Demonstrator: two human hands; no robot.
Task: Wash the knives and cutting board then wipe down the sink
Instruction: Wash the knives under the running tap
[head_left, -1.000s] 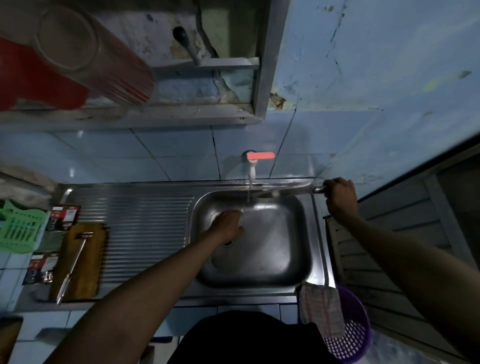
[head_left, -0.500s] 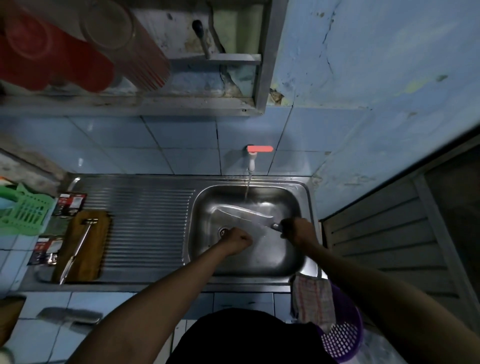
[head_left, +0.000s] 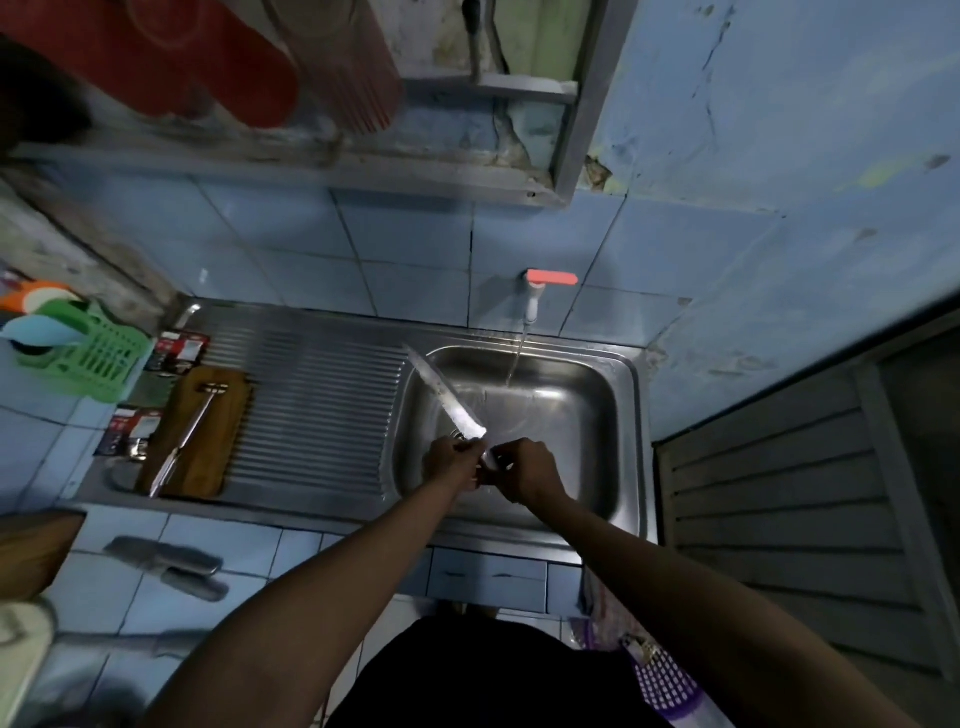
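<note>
A long steel knife (head_left: 447, 397) is held over the steel sink basin (head_left: 571, 441), blade pointing up-left toward the drainboard. My right hand (head_left: 527, 470) grips its handle. My left hand (head_left: 449, 462) pinches the base of the blade where it meets the handle. Water runs from the tap (head_left: 535, 296) with the pink lever into the back of the basin. On the ribbed drainboard's left end lies a wooden cutting board (head_left: 208, 436) with a second knife (head_left: 184, 436) lying on it.
A green plastic basket (head_left: 88, 358) sits at far left beside small packets (head_left: 179, 348). A shelf with red cups (head_left: 208, 62) hangs overhead. A purple basket (head_left: 670, 686) and checked cloth are below the sink's right front. A slatted wooden panel (head_left: 779, 519) stands to the right.
My right hand carried the knife from the sink's back rim down into the basin. The blade swung to point up-left, and my left hand came up to pinch it near the handle.
</note>
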